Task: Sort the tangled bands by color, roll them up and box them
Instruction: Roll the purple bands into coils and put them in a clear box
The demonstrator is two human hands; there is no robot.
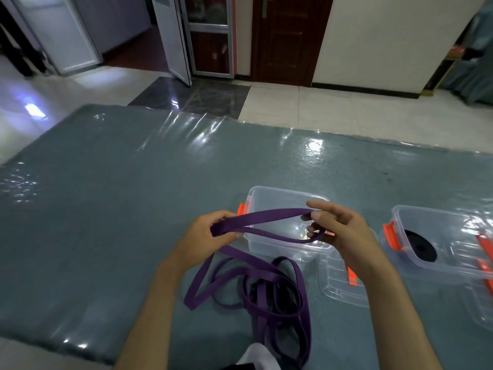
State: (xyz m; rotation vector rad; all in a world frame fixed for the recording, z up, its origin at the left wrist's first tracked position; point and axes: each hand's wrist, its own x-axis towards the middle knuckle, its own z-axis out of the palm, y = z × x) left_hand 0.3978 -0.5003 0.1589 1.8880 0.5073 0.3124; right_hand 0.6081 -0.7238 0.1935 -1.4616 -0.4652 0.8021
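Above the clear plastic box (269, 198), the flat purple band (269, 214) ran left-right, pinched by left hand (210, 231) and right hand (338, 231).

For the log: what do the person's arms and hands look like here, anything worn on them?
Both forearms are bare to the bottom edge of the frame: no sleeves in view. The left hand and right hand wear no gloves, and no rings, watch or wristband show. The nails look short and unpainted. Nothing is marked on either arm.
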